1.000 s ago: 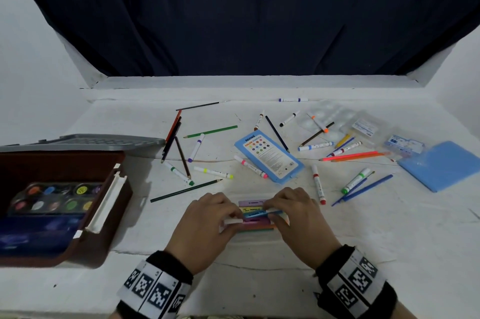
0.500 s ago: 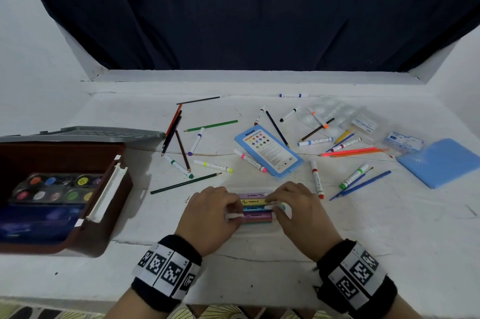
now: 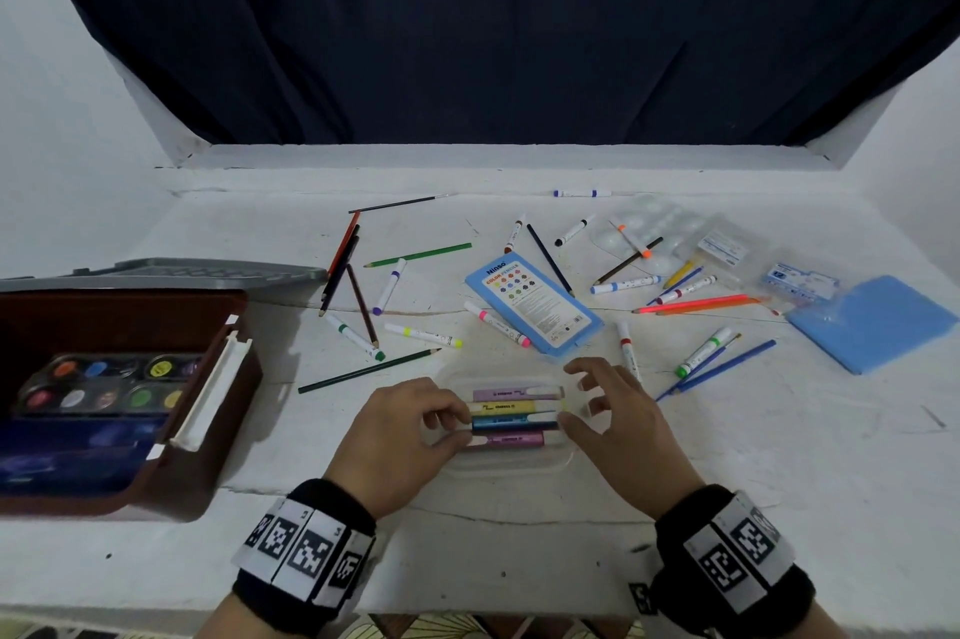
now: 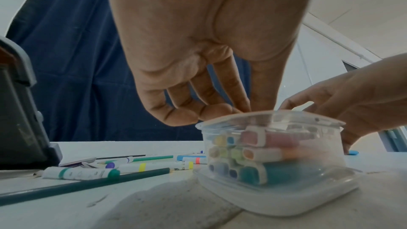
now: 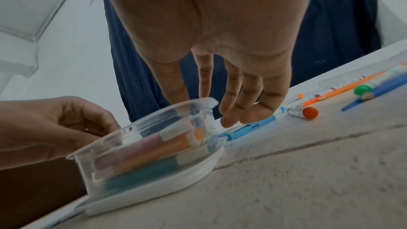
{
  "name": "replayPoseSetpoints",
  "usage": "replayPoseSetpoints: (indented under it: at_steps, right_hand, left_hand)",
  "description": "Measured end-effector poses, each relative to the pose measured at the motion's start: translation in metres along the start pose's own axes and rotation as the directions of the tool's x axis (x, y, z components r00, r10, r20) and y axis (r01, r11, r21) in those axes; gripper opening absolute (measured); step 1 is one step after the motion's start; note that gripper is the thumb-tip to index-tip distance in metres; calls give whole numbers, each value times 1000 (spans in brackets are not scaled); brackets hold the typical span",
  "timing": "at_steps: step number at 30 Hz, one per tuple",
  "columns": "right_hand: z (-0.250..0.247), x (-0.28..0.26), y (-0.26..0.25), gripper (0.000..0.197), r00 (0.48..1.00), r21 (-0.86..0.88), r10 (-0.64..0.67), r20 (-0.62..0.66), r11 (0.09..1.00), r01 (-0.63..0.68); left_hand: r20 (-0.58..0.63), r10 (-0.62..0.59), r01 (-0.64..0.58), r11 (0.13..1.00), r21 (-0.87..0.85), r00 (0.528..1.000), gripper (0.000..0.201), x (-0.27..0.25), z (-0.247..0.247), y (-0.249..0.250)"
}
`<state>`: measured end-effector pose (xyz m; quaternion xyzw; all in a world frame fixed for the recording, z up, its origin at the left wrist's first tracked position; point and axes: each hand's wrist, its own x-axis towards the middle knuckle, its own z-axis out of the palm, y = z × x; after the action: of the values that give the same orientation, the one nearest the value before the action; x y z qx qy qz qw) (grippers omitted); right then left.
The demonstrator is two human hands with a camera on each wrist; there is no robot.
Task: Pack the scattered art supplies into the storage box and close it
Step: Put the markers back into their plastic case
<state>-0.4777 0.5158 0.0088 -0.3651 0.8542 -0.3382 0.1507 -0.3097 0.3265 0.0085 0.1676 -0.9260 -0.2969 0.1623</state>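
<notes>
Although stacked neatly in layers, sit the pastel highlighters [image 3: 514, 415] in a small clear case [image 3: 511, 461] on the desk [image 3: 519, 534], near the front edge and between both hands. Pinches the left hand [image 3: 400, 435], fingers [image 4: 211, 111] curled at the case's left end, on or just over its top rim. Hovers the right hand [image 3: 618, 409] at the right end with fingers [image 5: 233, 109] spread and relaxed, gripping nothing; whether the thumb touches the case cannot be told. Stands the storage box [image 3: 130, 404] well apart at the left, lid up, a paint palette [image 3: 104, 383] already inside.

Farther out, lie scattered markers [image 3: 423, 335] and coloured pencils [image 3: 369, 370], a blue pencil packet [image 3: 535, 308] just beyond the case, a blue sheet [image 3: 872, 321] at the far right.

Judged as the step in hand: securing the clear case before carrying it to the box. Most of the task left.

Possible trouble: with only a fingertip pinch at one end, could tilt on lifting and spill highlighters if its top is not sealed, which the frames do not settle. Could also slide on its wide base toward the desk edge under a sideways push. Could catch the nearby red marker [image 3: 627, 347] and roll it, if the right hand sweeps outward.
</notes>
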Motion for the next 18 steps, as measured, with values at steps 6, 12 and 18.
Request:
replayPoseSetpoints:
  at_steps: [6, 12, 18]
  right_hand:
    - [0, 0, -5, 43, 995, -49, -41, 92, 998, 45]
    - [-4, 8, -4, 44, 969, -114, -15, 246, 992, 44]
    - [-8, 11, -3, 40, 960, -116, -23, 279, 992, 57]
  left_hand:
    - [33, 14, -16, 998, 63, 999, 10, 7, 2, 1]
    - [146, -14, -20, 974, 227, 989, 54, 12, -1, -4]
    - [313, -90, -30, 933, 359, 946, 82, 16, -6, -5]
